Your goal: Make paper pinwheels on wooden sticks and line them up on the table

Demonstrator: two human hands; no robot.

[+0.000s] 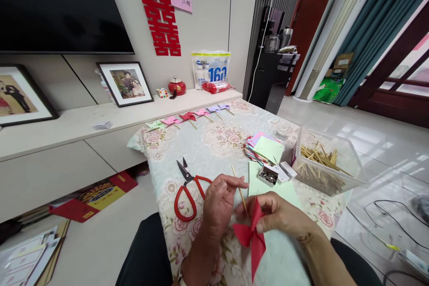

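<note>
A red paper pinwheel point(251, 237) sits pinched in the right hand point(281, 214) grip, low over the table point(214, 143). The left hand point(219, 203) grips a wooden stick point(239, 190) against it. Beyond the grip, a small box point(270, 175) holds pins; further right, a clear tub point(330, 163) holds sticks.

Red-handled scissors point(186, 190), stick-filled tub point(326, 163)

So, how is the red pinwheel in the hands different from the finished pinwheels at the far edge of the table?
The red pinwheel is held in both hands, the left hand pinching its stick. The finished pinwheels lie flat in a row, in several colours. All are folded paper on wooden sticks.
</note>
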